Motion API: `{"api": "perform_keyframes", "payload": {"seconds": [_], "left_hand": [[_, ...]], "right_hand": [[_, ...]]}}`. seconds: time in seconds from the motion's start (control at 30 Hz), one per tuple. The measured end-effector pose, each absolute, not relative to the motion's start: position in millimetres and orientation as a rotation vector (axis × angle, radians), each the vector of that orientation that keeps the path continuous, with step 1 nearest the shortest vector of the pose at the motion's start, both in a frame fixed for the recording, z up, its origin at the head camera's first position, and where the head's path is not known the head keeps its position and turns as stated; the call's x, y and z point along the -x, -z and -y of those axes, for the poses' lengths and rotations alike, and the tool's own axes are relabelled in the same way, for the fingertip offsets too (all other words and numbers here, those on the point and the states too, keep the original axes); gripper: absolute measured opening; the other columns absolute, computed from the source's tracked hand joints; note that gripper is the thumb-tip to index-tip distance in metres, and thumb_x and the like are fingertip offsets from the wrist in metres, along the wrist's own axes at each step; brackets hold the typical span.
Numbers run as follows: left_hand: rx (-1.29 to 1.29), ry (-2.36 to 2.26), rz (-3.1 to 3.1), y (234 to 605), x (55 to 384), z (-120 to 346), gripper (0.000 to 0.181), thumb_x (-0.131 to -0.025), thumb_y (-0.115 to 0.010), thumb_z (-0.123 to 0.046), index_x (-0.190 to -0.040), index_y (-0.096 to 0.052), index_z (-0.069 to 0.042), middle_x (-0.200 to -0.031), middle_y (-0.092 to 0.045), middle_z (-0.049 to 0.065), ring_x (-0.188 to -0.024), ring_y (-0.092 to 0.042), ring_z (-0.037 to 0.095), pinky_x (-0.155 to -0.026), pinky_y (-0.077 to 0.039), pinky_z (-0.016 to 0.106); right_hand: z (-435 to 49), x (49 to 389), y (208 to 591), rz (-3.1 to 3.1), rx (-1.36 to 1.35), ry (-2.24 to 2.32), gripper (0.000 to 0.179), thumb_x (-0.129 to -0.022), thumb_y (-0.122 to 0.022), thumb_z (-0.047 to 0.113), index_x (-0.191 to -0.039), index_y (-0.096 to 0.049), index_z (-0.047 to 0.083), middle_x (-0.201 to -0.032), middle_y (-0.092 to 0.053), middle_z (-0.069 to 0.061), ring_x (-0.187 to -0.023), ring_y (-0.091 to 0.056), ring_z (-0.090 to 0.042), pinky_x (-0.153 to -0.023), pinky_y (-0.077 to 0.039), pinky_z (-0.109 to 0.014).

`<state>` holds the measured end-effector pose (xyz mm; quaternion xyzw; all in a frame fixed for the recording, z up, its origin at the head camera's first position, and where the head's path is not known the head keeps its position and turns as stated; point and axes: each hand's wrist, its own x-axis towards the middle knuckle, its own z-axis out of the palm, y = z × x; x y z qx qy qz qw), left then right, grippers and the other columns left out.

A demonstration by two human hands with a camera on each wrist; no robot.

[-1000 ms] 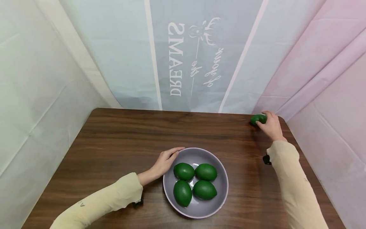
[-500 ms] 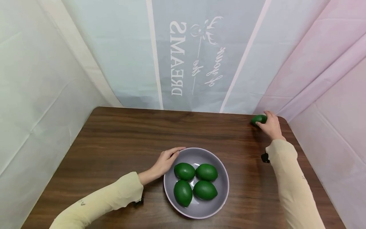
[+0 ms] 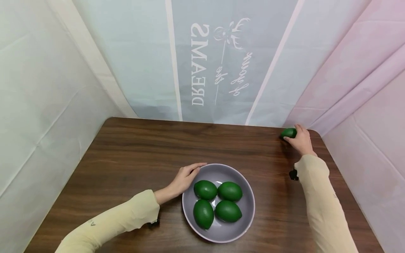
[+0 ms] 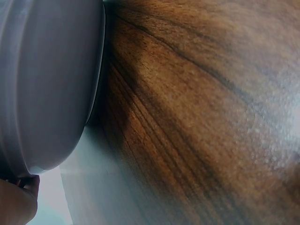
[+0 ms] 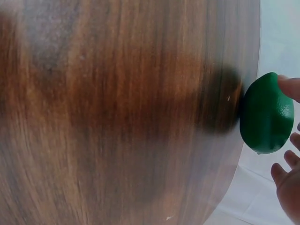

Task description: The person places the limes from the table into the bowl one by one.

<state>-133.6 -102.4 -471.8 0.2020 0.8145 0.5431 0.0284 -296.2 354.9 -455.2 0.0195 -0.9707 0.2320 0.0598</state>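
Note:
In the head view, my right hand (image 3: pixel 300 140) holds a green lime (image 3: pixel 288 133) at the table's far right corner, thumb on the near side and fingers on the far side. The right wrist view shows the lime (image 5: pixel 267 115) beside the thumb, with other fingertips below it, some cut off by the frame. My left hand (image 3: pixel 186 177) grips the rim of a round grey-purple bowl (image 3: pixel 221 235), near its upper left. Several green limes (image 3: pixel 228 211) lie inside the bowl. In the left wrist view, the bowl's outer wall (image 4: pixel 61 84) fills the left side, above part of the hand.
The brown wooden table (image 3: pixel 142 144) has rounded far corners. A blue-grey cloth (image 3: pixel 152 70) with white lettering hangs behind its far edge. Pale cloth walls (image 3: pixel 41 105) stand at both sides.
The scene has shifted slightly rightward in the head view. My right hand stays at the lime in the far corner, and my left hand stays on the bowl's rim.

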Motion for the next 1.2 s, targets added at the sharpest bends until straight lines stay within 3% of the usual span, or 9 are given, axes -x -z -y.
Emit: {"api": "perform_keyframes", "payload": {"seconds": [0.37,0.6,0.93,1.2], "left_hand": [[-0.600,-1.678,-2.504,470,133,102,0.031,-0.098,-0.042,-0.016,-0.123,-0.057,-0.007,-0.122,-0.059,0.007,-0.115,-0.052,0.019,-0.096,-0.041,0.037],[-0.595,-1.671,-2.502,470,133,102,0.030,-0.098,-0.042,-0.015,-0.123,-0.058,-0.008,-0.122,-0.059,0.006,-0.115,-0.051,0.018,-0.096,-0.041,0.037],[-0.579,-1.650,-2.515,469,132,100,0.030,-0.098,-0.042,-0.014,-0.123,-0.057,-0.009,-0.122,-0.058,0.006,-0.115,-0.051,0.018,-0.096,-0.041,0.037],[-0.578,-1.653,-2.522,469,131,101,0.031,-0.098,-0.042,-0.016,-0.123,-0.057,-0.009,-0.122,-0.058,0.006,-0.115,-0.052,0.019,-0.096,-0.041,0.038]], "right_hand": [[-357,294,460,2.986,-0.059,-0.679,0.071,-0.086,-0.060,0.018,-0.139,-0.022,-0.010,-0.134,-0.022,-0.037,-0.120,-0.022,-0.054,-0.093,-0.025,-0.064],[-359,293,463,3.014,0.050,-0.776,0.071,-0.087,-0.060,0.026,-0.139,-0.022,-0.005,-0.129,-0.016,-0.040,-0.111,-0.026,-0.056,-0.086,-0.031,-0.065],[-356,295,468,3.005,-0.020,-0.652,0.070,-0.086,-0.061,0.029,-0.129,-0.029,-0.016,-0.115,-0.034,-0.039,-0.099,-0.032,-0.052,-0.083,-0.030,-0.059],[-347,293,471,3.065,0.007,-0.729,0.068,-0.088,-0.057,0.031,-0.133,-0.026,-0.010,-0.118,-0.027,-0.041,-0.102,-0.032,-0.054,-0.079,-0.036,-0.062]]}}
